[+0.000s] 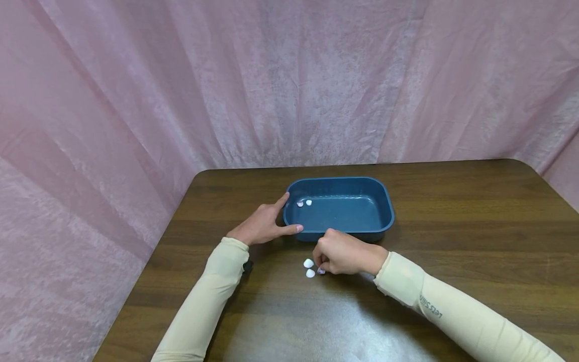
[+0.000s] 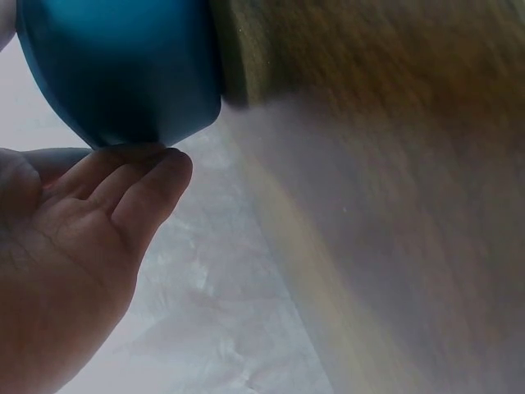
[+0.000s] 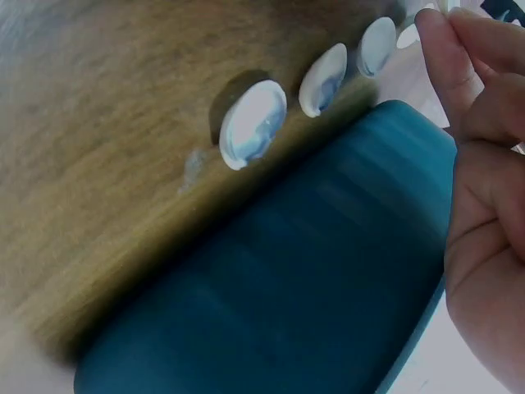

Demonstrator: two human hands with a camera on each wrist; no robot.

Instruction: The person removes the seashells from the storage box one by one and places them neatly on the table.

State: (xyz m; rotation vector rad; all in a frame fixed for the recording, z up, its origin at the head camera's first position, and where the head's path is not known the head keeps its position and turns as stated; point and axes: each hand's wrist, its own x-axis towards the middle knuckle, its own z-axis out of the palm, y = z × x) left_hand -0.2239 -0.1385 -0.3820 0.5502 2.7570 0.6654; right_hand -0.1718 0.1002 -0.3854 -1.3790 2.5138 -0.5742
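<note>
My left hand (image 1: 267, 223) spreads its thumb and fingers along the left end of a blue plastic basin (image 1: 336, 234). In the left wrist view, the fingers (image 2: 152, 193) press against the basin's underside corner. My right hand (image 1: 346, 251) is just in front of the basin, its fingers bent down and pinching at a small purplish-white seashell (image 1: 321, 271). Left of it, a white seashell (image 1: 308, 263) and another white seashell (image 1: 310, 273) lie on the table. In the right wrist view, a seashell (image 3: 254, 125) shows its hollow side, with others behind it.
Two small seashells (image 1: 309, 202) lie inside the basin at its left. The brown wooden table (image 1: 475, 221) extends far to the right, with a rounded back corner. A pink velvet curtain (image 1: 316, 85) hangs behind it and on the left.
</note>
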